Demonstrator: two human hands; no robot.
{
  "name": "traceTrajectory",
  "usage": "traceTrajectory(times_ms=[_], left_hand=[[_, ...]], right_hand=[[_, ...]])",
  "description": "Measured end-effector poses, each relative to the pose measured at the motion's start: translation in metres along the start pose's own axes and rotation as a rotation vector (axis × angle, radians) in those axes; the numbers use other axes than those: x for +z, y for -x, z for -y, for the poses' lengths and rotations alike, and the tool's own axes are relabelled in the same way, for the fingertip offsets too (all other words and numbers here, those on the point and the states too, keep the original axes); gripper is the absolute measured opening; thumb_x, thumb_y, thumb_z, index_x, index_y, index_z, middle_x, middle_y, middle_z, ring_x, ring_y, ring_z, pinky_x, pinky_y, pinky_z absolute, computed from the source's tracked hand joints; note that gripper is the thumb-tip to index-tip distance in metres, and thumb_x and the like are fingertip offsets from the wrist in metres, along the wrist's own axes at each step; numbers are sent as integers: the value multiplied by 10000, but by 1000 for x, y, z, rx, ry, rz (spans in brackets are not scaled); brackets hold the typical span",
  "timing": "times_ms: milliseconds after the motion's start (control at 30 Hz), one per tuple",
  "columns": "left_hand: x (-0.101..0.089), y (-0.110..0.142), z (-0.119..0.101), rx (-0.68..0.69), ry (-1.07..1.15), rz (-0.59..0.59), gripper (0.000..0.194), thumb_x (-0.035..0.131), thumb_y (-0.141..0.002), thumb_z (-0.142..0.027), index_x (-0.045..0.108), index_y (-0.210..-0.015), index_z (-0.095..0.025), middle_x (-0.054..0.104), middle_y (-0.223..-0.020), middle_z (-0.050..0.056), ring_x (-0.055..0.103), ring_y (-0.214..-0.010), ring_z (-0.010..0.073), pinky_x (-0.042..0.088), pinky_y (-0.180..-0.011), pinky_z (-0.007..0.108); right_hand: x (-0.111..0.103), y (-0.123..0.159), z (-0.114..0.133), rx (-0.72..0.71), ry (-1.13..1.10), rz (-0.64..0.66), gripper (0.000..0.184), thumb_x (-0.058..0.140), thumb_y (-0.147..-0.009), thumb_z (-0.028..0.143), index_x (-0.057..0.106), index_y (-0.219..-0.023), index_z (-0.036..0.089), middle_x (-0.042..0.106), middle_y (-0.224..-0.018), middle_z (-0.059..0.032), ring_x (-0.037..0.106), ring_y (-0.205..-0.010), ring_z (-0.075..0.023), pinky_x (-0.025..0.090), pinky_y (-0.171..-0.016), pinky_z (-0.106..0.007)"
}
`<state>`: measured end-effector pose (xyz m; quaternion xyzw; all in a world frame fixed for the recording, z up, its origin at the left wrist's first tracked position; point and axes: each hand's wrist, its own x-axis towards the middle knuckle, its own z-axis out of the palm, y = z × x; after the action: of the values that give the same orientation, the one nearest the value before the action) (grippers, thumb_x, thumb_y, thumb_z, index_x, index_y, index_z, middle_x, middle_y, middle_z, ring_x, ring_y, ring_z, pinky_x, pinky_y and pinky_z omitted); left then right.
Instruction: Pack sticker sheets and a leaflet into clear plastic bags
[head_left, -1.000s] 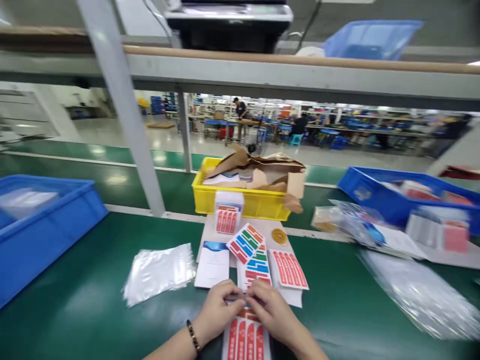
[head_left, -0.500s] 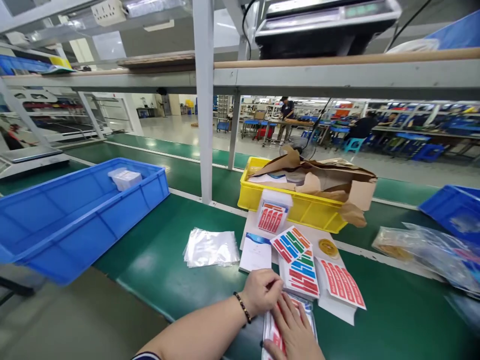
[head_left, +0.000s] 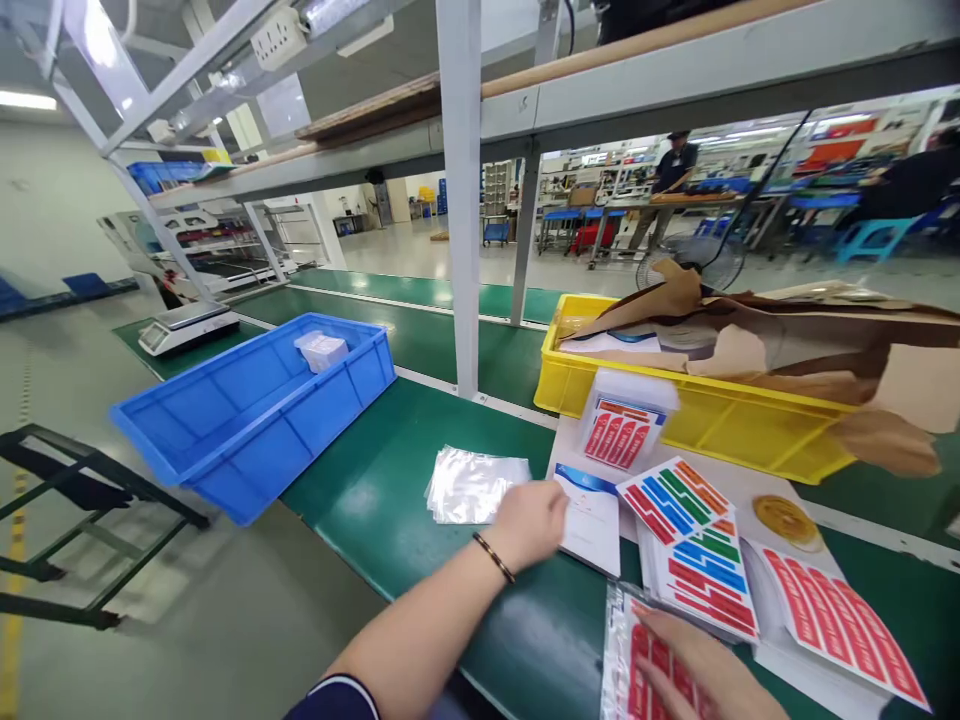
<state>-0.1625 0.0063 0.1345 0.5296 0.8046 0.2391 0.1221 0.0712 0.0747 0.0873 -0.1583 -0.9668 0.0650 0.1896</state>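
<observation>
My left hand reaches forward with its fingers curled, at the left edge of a white leaflet with a blue header, just right of a stack of clear plastic bags. What its fingers grip is hidden. My right hand lies flat on a clear bag holding a red sticker sheet at the bench's near edge. Beside it lie colourful sticker sheets and a red sticker sheet.
A blue bin with a white packet sits at the left, hanging over the bench edge. A yellow bin full of brown paper stands behind, with a sticker pack leaning on it. A tape roll, a grey post and a scale are also here.
The view has swung left. My left hand left the bagged red sheet and moved forward and left to the white leaflet. My right hand stays flat on the bagged sheet.
</observation>
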Motion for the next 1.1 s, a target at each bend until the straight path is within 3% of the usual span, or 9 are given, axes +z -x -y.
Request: traceTrajectory(times_ms=[133, 267, 333, 433, 600, 667, 767, 933, 1100], left_hand=[[-20, -17, 50, -209, -143, 61, 322, 466, -736, -366, 571, -893, -106, 621, -854, 138, 567, -818, 242, 410, -696, 318], [-22, -20, 71, -243, -186, 132, 199, 480, -704, -231, 613, -796, -116, 641, -826, 116, 579, -791, 214, 408, -683, 284], [-25, -16, 66, -213, -193, 129, 220, 432, -728, -216, 622, -791, -125, 644, -839, 104, 574, -799, 200, 403, -683, 272], [-26, -4, 41, -122, -179, 112, 281, 373, -768, -255, 625, -826, -145, 646, -860, 77, 564, -791, 178, 396, -659, 249], [4, 24, -19, 127, -136, 147, 316, 358, -773, -296, 649, -778, -172, 658, -747, 43, 550, -659, 143, 365, -571, 220], [20, 28, -40, 223, -131, 195, 323, 380, -754, -320, 659, -722, -160, 648, -670, 58, 529, -601, 151, 344, -533, 231], [39, 24, -56, 196, 79, 206, 415, 384, -751, -460, 657, -686, -155, 615, -602, 39, 491, -557, 127, 319, -492, 212], [70, 9, -52, 24, 531, 195, 387, 379, -762, -388, 646, -706, -114, 542, -551, 0, 440, -517, 84, 324, -480, 182], [83, 8, -43, -35, 761, 208, 280, 453, -722, -314, 636, -747, -104, 535, -585, -9, 433, -541, 77, 349, -519, 181]], right_hand=[[-22, -28, -13, -45, -91, -168, 266, 497, -759, 375, 614, -927, 206, 666, -896, -59, 633, -801, -203, 530, -666, -274], [-18, -45, -17, -31, -200, -279, 223, 509, -754, 357, 614, -864, 193, 663, -827, -62, 631, -759, -200, 522, -672, -291], [-13, -47, -13, 26, -304, -269, 217, 505, -757, 360, 622, -838, 196, 660, -828, -61, 627, -771, -200, 518, -683, -289], [-5, -44, -2, 164, -531, -118, 259, 480, -771, 392, 640, -838, 200, 654, -906, -70, 616, -837, -204, 511, -721, -282], [11, -37, 3, 485, -912, 176, 520, 332, -807, 485, 499, -1153, 135, 676, -869, -97, 647, -711, -211, 534, -615, -306], [17, -32, -4, 510, -802, 138, 542, 376, -778, 467, 466, -1185, 121, 670, -917, -110, 629, -837, -238, 513, -715, -337], [24, -26, -17, 427, -511, 66, 432, 393, -762, 366, 523, -1121, 164, 615, -1067, -111, 570, -981, -250, 461, -817, -372], [24, -21, -19, 336, -293, 11, 393, 350, -782, 274, 493, -1140, 201, 603, -1087, -99, 609, -905, -225, 498, -723, -358], [7, -28, -9, 311, -387, 15, 341, 424, -788, 329, 498, -1097, 204, 641, -964, -59, 614, -811, -177, 494, -673, -273]])
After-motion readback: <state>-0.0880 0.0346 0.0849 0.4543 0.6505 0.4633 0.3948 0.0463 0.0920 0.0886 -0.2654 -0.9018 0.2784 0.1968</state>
